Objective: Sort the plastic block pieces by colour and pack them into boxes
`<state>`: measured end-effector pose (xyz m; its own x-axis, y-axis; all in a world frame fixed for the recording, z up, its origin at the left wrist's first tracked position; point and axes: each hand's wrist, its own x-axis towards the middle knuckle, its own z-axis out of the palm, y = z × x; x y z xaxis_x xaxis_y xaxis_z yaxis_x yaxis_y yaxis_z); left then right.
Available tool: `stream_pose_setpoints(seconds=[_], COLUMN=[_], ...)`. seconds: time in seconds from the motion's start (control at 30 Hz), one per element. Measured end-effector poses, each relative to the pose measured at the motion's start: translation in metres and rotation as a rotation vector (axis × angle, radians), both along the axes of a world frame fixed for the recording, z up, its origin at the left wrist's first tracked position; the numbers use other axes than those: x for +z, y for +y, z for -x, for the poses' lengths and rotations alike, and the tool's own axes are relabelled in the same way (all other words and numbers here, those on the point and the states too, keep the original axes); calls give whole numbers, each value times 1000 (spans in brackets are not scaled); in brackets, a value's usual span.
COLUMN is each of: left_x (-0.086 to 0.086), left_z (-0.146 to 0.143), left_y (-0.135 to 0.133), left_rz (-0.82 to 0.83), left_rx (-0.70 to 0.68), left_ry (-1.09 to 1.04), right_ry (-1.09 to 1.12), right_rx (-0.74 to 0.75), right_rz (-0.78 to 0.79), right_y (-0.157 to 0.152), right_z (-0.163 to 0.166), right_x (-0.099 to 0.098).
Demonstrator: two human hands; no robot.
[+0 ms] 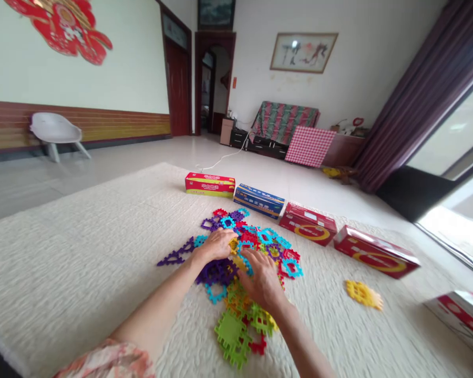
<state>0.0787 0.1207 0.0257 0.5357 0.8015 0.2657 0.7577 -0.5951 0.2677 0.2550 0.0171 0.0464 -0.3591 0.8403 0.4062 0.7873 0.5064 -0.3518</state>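
Observation:
A heap of flat plastic interlocking building pieces with toothed edges lies in front of me, in purple, light blue, red, yellow and green. My left hand (219, 244) is over the heap's left side, fingers bent around a yellow building piece (233, 245). Close by on the right, my right hand (263, 277) reaches over the heap with thumb and fingers apart. Its palm hides the pieces beneath. Purple pieces (216, 272) lie under my left wrist. Nearest me is a solid green piece (233, 333), with red piece (258, 344) beside it.
Behind the heap stands a row of boxes: a red and yellow box (210, 185), a blue box (259, 200), a dark red box (308, 223) and another red box (376, 252). Yellow pieces (363, 295) lie apart at right, near a white and red box (463, 320). A pale quilted mat (102, 247) is underneath.

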Motion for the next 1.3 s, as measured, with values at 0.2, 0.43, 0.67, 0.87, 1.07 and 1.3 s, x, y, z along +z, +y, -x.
stream_pose_setpoints(seconds=[0.2, 0.43, 0.67, 0.87, 1.07, 1.3], left_x=[-1, 9, 11, 19, 30, 29], left_z=[-2, -1, 2, 2, 6, 3], left_y=[-4, -11, -8, -12, -27, -50], left_rz=[28, 15, 37, 36, -6, 33], left_rx=[-23, -6, 46, 144, 224, 360], left_ry=[28, 25, -91, -255, -390, -421], right_ry=[-36, -6, -62, 4, 213, 249], right_rx=[21, 47, 190, 164, 59, -158], right_rz=[102, 213, 269, 230, 207, 233], right_y=[10, 11, -1, -1, 1, -4], right_z=[11, 8, -1, -5, -12, -19], right_x=[-5, 3, 6, 9, 5, 4])
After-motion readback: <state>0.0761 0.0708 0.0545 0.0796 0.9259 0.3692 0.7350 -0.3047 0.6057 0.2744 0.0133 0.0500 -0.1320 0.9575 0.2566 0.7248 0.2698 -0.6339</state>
